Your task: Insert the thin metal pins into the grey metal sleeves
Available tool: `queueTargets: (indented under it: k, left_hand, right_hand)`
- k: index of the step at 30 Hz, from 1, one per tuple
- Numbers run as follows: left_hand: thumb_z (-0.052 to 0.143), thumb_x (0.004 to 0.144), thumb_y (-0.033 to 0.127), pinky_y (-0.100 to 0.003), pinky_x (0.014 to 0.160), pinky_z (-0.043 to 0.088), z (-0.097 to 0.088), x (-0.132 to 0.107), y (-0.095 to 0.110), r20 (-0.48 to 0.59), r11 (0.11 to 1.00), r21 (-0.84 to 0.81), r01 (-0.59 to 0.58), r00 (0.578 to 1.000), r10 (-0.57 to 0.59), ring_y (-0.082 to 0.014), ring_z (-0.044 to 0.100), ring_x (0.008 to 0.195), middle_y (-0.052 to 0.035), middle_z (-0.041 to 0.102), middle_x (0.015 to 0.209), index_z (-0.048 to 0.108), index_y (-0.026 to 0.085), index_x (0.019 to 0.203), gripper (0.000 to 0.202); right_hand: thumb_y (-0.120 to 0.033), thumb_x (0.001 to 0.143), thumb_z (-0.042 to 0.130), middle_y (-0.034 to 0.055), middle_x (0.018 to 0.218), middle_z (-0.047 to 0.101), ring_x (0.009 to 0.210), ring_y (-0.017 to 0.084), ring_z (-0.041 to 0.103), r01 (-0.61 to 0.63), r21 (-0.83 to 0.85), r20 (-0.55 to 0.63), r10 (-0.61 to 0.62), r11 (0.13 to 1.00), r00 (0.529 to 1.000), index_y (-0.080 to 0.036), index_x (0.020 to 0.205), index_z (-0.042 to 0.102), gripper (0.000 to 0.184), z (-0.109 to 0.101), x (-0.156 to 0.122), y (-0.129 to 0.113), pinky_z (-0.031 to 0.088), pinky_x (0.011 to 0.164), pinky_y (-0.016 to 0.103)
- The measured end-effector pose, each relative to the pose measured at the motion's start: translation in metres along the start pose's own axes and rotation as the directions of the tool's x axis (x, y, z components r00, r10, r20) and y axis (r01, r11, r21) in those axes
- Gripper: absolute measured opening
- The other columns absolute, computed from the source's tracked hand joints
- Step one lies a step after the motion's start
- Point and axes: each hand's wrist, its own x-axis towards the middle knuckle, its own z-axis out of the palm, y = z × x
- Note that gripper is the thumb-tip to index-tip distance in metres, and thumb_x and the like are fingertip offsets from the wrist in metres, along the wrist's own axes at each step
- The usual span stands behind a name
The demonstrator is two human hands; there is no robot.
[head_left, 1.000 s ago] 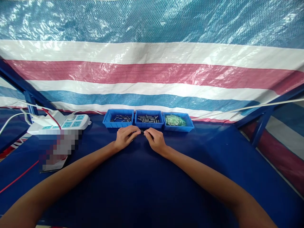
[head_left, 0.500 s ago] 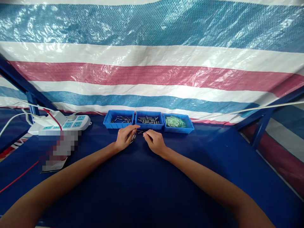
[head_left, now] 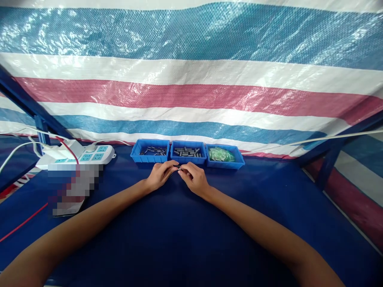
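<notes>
My left hand [head_left: 159,175] and my right hand [head_left: 195,177] meet just in front of the blue bins, fingers pinched and tips almost touching. Between them a small thin dark piece [head_left: 177,166] bridges the fingertips; its exact kind is too small to make out. Behind my left hand is a blue bin [head_left: 149,159] with thin dark metal pieces in it. The middle blue bin [head_left: 188,160] carries short grey cylinders. In the right blue bin [head_left: 225,164] lie pale green, see-through small parts [head_left: 221,154].
A white power strip [head_left: 103,154] with plugs and cables stands at the left on the blue table [head_left: 185,231]. Beside it lies a blurred-out flat object [head_left: 74,191], with a red cable [head_left: 24,222] running past. A striped tarp [head_left: 191,95] hangs behind the bins.
My hands have come together at the fingertips. Thin pieces that stuck out below my left fingers and between the hands now show as one dark piece bridging both pinches.
</notes>
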Motion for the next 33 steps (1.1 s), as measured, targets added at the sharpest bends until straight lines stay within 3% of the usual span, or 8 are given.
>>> queueTargets:
  k: [5, 16, 22, 26, 29, 33]
  left_hand:
    - [0.051, 0.090, 0.030, -0.019, 0.057, 0.049, -0.001, -0.001, -0.001, 0.006, 0.997, 0.028, 0.068, 0.998, -0.068, -0.0109, 0.064, 0.060, -0.0017, 0.069, 0.073, 0.057, 0.016, 0.105, 0.022]
    - [0.057, 0.087, 0.026, -0.018, 0.054, 0.042, -0.001, 0.006, 0.006, -0.074, 0.995, 0.018, 0.103, 0.992, -0.101, -0.0053, 0.049, 0.051, -0.0011, 0.063, 0.078, 0.057, 0.016, 0.095, 0.013]
    - [0.063, 0.082, 0.029, -0.019, 0.055, 0.043, -0.003, 0.008, 0.007, -0.155, 0.991, 0.033, 0.130, 0.980, -0.124, -0.0049, 0.046, 0.051, -0.0028, 0.060, 0.086, 0.057, 0.017, 0.096, 0.019]
    - [0.057, 0.087, 0.027, -0.022, 0.062, 0.046, -0.005, 0.011, 0.007, -0.091, 0.983, -0.001, 0.184, 0.979, -0.183, -0.0097, 0.055, 0.064, -0.0040, 0.062, 0.084, 0.062, 0.016, 0.094, 0.014]
    - [0.053, 0.089, 0.024, -0.025, 0.072, 0.048, -0.007, 0.012, 0.008, -0.036, 0.989, -0.042, 0.139, 0.989, -0.140, -0.0142, 0.060, 0.080, -0.0056, 0.065, 0.085, 0.065, 0.015, 0.092, 0.015]
    - [0.056, 0.087, 0.021, -0.025, 0.075, 0.049, -0.008, 0.012, 0.008, -0.043, 0.993, -0.070, 0.097, 0.994, -0.100, -0.0140, 0.062, 0.081, -0.0055, 0.066, 0.085, 0.066, 0.015, 0.092, 0.013]
  right_hand:
    - [-0.029, 0.093, 0.044, 0.0009, 0.068, 0.052, 0.059, 0.012, 0.049, 0.064, -0.022, 0.063, -0.062, 0.998, 0.996, -0.018, 0.084, 0.059, 0.021, 0.001, 0.000, 0.000, 0.039, 0.059, 0.024]
    - [-0.026, 0.093, 0.043, 0.0002, 0.060, 0.048, 0.054, 0.012, 0.045, -0.002, -0.029, -0.049, 0.001, 1.000, 0.999, -0.019, 0.070, 0.055, 0.026, 0.002, -0.002, 0.001, 0.036, 0.056, 0.026]
    - [-0.025, 0.092, 0.044, -0.0005, 0.059, 0.046, 0.053, 0.012, 0.043, -0.004, -0.039, -0.094, 0.001, 0.999, 0.996, -0.018, 0.069, 0.053, 0.026, 0.000, -0.002, -0.002, 0.034, 0.054, 0.026]
    - [-0.024, 0.093, 0.042, -0.0002, 0.061, 0.047, 0.054, 0.012, 0.044, -0.014, -0.032, -0.129, 0.009, 0.999, 0.992, -0.018, 0.073, 0.055, 0.024, -0.002, -0.001, -0.004, 0.035, 0.055, 0.026]
    - [-0.022, 0.093, 0.042, 0.0005, 0.064, 0.048, 0.056, 0.012, 0.045, 0.019, -0.020, -0.102, -0.021, 1.000, 0.995, -0.017, 0.078, 0.056, 0.022, -0.002, -0.001, -0.004, 0.036, 0.056, 0.025]
    - [-0.022, 0.093, 0.043, 0.0012, 0.065, 0.051, 0.058, 0.012, 0.048, 0.078, -0.033, -0.054, -0.080, 0.996, 0.995, -0.016, 0.079, 0.057, 0.021, 0.001, -0.001, -0.001, 0.037, 0.057, 0.025]
